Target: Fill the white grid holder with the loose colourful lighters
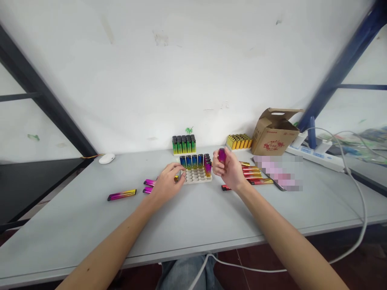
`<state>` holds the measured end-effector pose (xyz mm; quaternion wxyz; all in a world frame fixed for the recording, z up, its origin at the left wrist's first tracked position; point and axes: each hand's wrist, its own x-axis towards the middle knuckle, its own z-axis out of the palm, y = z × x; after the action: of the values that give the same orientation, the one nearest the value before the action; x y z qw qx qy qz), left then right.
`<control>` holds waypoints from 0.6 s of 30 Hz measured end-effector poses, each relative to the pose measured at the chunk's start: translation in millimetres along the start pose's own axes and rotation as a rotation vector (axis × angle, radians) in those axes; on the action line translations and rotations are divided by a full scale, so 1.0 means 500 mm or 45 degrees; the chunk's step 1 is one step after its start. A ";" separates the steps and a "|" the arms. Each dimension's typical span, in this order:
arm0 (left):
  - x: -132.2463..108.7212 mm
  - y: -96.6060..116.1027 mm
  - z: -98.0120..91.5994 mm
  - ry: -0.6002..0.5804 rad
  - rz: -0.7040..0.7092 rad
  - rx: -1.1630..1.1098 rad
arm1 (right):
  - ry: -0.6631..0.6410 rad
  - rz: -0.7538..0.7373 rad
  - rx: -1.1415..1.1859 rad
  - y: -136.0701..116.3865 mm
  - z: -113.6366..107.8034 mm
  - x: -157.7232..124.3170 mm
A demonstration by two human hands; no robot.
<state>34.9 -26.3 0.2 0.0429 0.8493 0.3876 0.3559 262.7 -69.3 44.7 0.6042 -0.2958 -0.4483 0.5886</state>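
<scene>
My right hand [227, 168] is closed around a purple stick-shaped device [221, 155], holding it upright just right of a white holed tray [196, 176]. Several blue and purple devices [195, 161] stand in the tray's back row and right side. My left hand [167, 183] rests on the table at the tray's left edge, fingers curled over a gold-tipped device [176, 177]. Pink and purple devices [148, 185] lie beside that hand. A pile of red-gold devices [255, 175] lies to the right of my right hand.
A purple-to-gold device [121, 195] lies alone at the left. At the wall stand a tray of green devices [184, 144], a tray of yellow ones [238, 141], a cardboard box [275, 133] and a white mouse [107, 158]. A power strip [314, 155] and white cable [359, 193] sit right.
</scene>
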 end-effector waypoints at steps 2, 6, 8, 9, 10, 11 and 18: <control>0.000 0.000 0.000 0.010 0.005 -0.012 | -0.061 0.106 0.063 0.008 -0.002 0.001; 0.000 -0.002 0.000 0.027 0.019 -0.021 | -0.086 0.229 0.115 0.030 -0.002 0.003; 0.001 -0.002 0.000 0.033 0.030 -0.015 | -0.083 0.254 0.128 0.039 0.000 0.002; 0.001 -0.002 0.000 0.035 0.031 -0.015 | -0.086 0.260 0.131 0.042 0.002 0.001; 0.001 -0.001 -0.001 0.037 0.031 -0.017 | -0.085 0.261 0.130 0.044 0.005 -0.001; 0.001 0.000 -0.001 0.040 0.029 -0.018 | -0.080 0.263 0.124 0.046 0.008 -0.002; 0.003 0.003 -0.004 0.066 0.038 0.007 | 0.040 0.341 0.014 0.047 0.029 -0.008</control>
<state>35.3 -26.6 2.9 0.0252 0.8455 0.3767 0.3775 239.8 -72.4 29.0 0.5288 -0.3588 -0.3920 0.6617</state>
